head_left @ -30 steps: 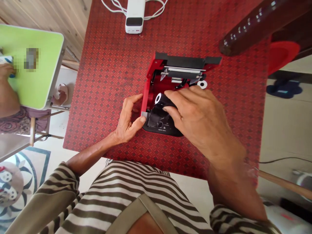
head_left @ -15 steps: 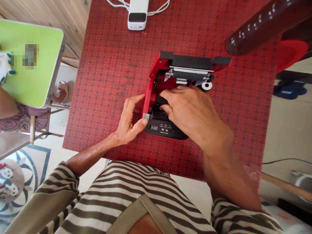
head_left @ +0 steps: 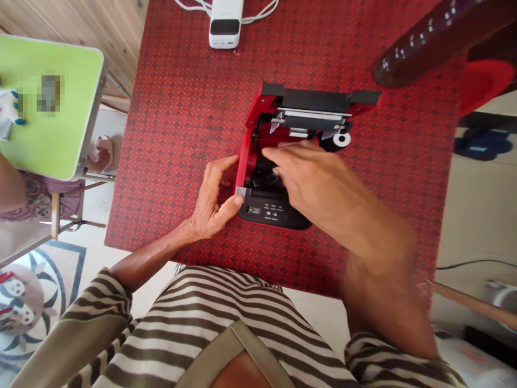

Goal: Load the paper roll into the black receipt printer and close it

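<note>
A red and black label printer (head_left: 266, 210) sits on the table with its lid raised toward the back. Its near panel carries small buttons and marks. My left hand (head_left: 214, 202) grips the printer's left side, thumb on the grey front corner and fingers against the red wall. My right hand (head_left: 315, 178) reaches into the open bay from the right, palm down with bent fingers. What lies under those fingers is hidden. A roller (head_left: 313, 121) shows under the lid, and a white ring-shaped part (head_left: 342, 140) at the bay's right side.
A red patterned cover (head_left: 181, 108) lies over the table. At the back stands a white power bank (head_left: 224, 29) with a white cable (head_left: 262, 13). A dark glossy cylinder (head_left: 420, 46) leans in at the back right. Left, a green table (head_left: 76, 124) stands beside another person's arm (head_left: 8, 186).
My right hand has shifted slightly within the bay, and its wrist has swung to the right. My left hand keeps its place on the printer.
</note>
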Motion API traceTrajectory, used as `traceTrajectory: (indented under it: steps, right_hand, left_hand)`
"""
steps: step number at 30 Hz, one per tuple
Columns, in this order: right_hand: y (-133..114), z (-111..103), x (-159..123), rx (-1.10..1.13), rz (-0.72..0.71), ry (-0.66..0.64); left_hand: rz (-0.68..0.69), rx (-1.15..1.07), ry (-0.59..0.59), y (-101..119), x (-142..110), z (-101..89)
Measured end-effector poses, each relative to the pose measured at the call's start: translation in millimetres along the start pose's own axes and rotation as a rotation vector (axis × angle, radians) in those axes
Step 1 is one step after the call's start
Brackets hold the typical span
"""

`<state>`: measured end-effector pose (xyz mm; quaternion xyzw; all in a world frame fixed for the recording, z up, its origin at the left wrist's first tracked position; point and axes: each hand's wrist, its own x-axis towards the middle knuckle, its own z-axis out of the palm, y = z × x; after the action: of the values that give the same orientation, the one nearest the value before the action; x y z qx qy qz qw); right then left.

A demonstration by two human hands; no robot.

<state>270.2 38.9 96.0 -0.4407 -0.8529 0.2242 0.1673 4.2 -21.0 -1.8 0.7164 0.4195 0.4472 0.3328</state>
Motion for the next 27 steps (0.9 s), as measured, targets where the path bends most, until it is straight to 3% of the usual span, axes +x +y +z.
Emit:
traceTrajectory:
  steps: [4,9,13,18,27]
  right_hand:
    - [-11.5,-20.1,-27.7,0.132,-0.066,0.033]
    - [-15.6,-17.6,-38.1,0.132,-0.097,0.052]
    - [-17.5,-12.3,-34.5,0.159,-0.105,0.151]
    - [-19.1,-9.8,-34.0,0.15,-0.056,0.195]
    - [-14.5,-11.8,-41.9,0.074,-0.105,0.229]
  left_hand:
    - [-0.03,-0.038,-0.005,0.6,-1.4,-1.4]
    - [-0.04,0.011,0.001,10.8,-0.3,-8.3]
    - [0.095,0.188,0.123,34.7,12.4,-16.7]
    - [0.183,0.403,0.061,62.6,34.8,-20.6]
    - [0.283,0.468,0.034,68.5,46.7,-13.9]
